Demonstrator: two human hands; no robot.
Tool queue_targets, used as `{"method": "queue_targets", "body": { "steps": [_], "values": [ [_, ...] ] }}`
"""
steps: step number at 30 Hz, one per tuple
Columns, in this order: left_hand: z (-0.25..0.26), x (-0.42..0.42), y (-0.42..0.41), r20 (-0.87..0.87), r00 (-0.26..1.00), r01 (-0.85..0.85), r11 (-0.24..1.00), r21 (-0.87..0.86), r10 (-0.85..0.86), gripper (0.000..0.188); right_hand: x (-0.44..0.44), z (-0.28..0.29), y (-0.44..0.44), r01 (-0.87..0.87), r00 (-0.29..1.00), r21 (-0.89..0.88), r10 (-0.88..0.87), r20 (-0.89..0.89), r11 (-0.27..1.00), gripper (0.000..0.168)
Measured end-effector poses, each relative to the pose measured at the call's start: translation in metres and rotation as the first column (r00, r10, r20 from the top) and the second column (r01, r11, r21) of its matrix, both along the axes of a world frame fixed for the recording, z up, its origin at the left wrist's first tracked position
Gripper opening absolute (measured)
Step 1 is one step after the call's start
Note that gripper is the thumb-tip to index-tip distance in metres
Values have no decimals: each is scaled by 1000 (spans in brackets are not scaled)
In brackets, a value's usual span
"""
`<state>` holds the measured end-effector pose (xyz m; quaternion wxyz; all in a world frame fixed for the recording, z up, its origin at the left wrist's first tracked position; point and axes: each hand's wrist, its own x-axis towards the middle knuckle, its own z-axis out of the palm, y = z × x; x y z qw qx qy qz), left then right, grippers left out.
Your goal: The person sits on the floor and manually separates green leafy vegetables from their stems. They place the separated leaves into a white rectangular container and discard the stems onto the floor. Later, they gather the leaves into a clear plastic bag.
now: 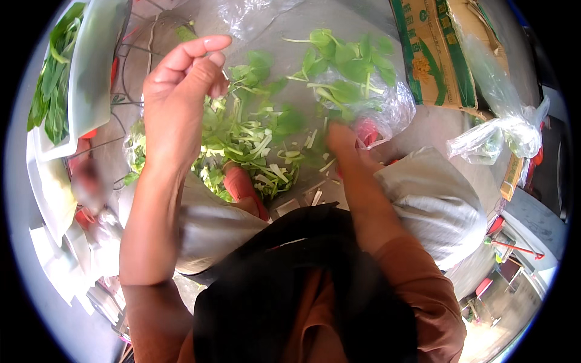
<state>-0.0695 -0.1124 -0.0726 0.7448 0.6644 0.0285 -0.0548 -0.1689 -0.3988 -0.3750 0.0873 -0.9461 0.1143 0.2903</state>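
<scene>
My left hand (pixel 181 86) is raised over a heap of cut leaf greens and pale stalks (pixel 245 136), thumb and forefinger nearly together. A thin shiny edge shows by its curled fingers; what it is I cannot tell. Lower down, my right hand (pixel 340 136) is blurred among greens, beside a clear plastic bag (pixel 395 113). Whether it grips a leaf is hidden by the blur. Whole leafy greens (pixel 349 59) lie on and behind this bag. Between my knees, a pink shoe (pixel 243 183) touches the heap of cuttings.
At the left stands a white plastic bin (pixel 93 81) with long green leaves (pixel 54 86) beside it. A printed cardboard box (pixel 435 59) is at the right, with a knotted clear bag (pixel 508 131) near it. Another clear plastic sheet (pixel 249 16) lies at the far side.
</scene>
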Motion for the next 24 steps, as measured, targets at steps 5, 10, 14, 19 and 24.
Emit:
{"method": "queue_targets", "body": {
  "steps": [5,10,14,19,24],
  "values": [
    [-4,-2,8,-24,999,-29,999,-15,29,18,25,38,17,173,980,407,-118,-158,897,22],
    [-1,-3,3,-77,997,5,1000,2,-5,18,63,80,43,569,749,822,-398,-530,-24,19],
    [-4,-2,9,-93,995,33,999,9,-32,19,84,103,64,432,789,828,-294,-539,-359,18],
    [-14,-3,14,-99,995,32,996,86,-24,20,97,134,83,332,843,824,-248,-477,-459,21],
    [-25,-8,3,-150,985,115,976,186,-88,24,99,181,102,283,875,798,-198,-442,-532,24]
  ]
}}
